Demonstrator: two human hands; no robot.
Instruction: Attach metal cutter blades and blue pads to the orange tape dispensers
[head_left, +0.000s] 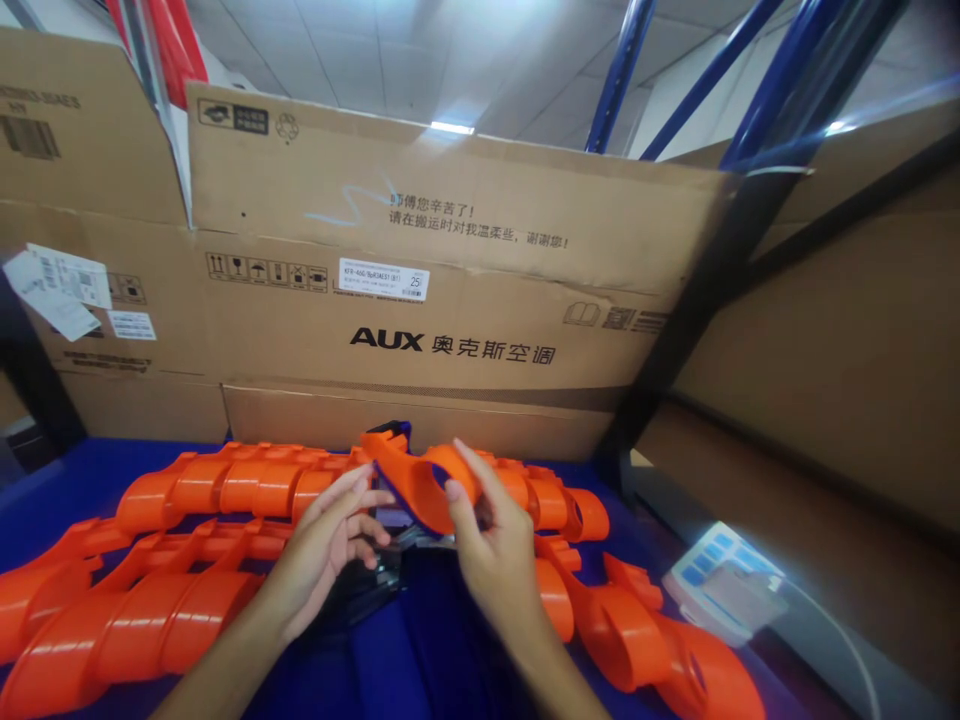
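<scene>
Head view shows a curled, glossy orange piece [407, 477].

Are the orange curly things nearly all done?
Maybe the orange pieces in rows on the blue surface are done, though I can't confirm. The right hand holds one piece up, with the left hand open close by. That one isn't down yet; whether more are left, I can't tell.

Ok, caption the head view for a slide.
Right hand gripping a curled orange part, left hand near it, AUX cardboard behind.
</scene>
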